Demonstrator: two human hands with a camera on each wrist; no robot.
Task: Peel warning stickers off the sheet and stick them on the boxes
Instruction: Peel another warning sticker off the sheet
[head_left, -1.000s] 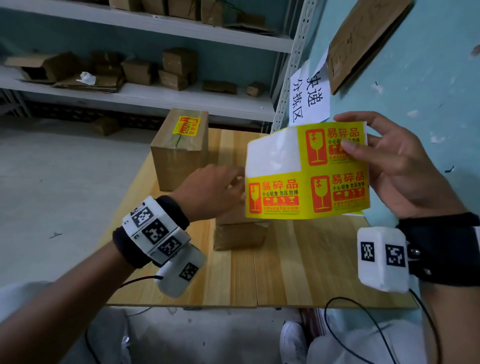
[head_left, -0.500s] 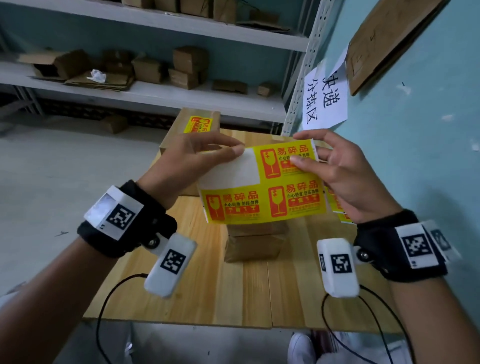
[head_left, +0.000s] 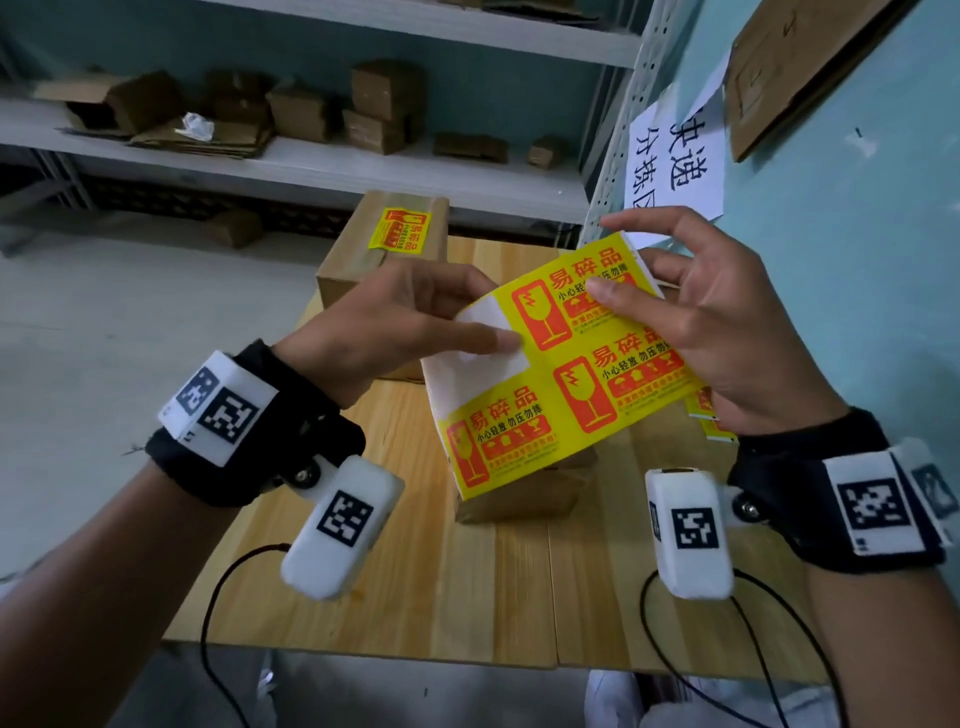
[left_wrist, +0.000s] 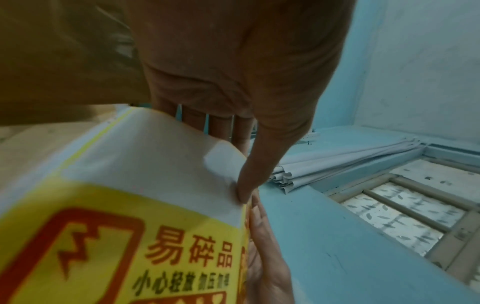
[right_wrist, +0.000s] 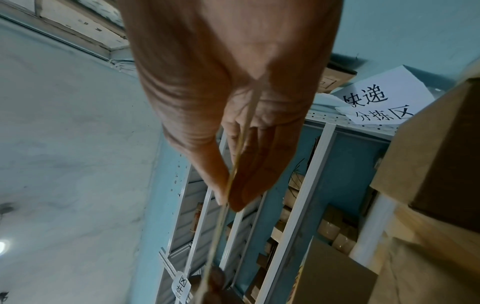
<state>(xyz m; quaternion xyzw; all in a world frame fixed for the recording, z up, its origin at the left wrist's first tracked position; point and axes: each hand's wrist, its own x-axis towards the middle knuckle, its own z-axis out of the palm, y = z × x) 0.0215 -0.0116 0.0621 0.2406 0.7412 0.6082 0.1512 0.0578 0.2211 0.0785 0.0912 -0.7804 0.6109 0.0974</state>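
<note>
Step in hand: peeling. Left hand (head_left: 379, 322) and right hand (head_left: 727, 332) both pinch the sticker sheet (head_left: 561, 364), held between their fingers (head_left: 498, 340) above the unlabelled box (head_left: 519, 499). Next: lift 1 sticker edge.

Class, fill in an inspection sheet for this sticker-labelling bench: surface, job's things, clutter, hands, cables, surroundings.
Surface: wooden table, planked.
Job's things: sticker sheet held up, one corner slot bare; far box already stickered; near box shows no sticker; more stickers under the right wrist.
Clutter: nothing seen.
Hands: left hand pinches the sheet's bare corner; right hand pinches its other side.
Cables: black cables hang from both wrist cameras.
Surroundings: shelves with cardboard boxes; paper sign on blue wall.
</note>
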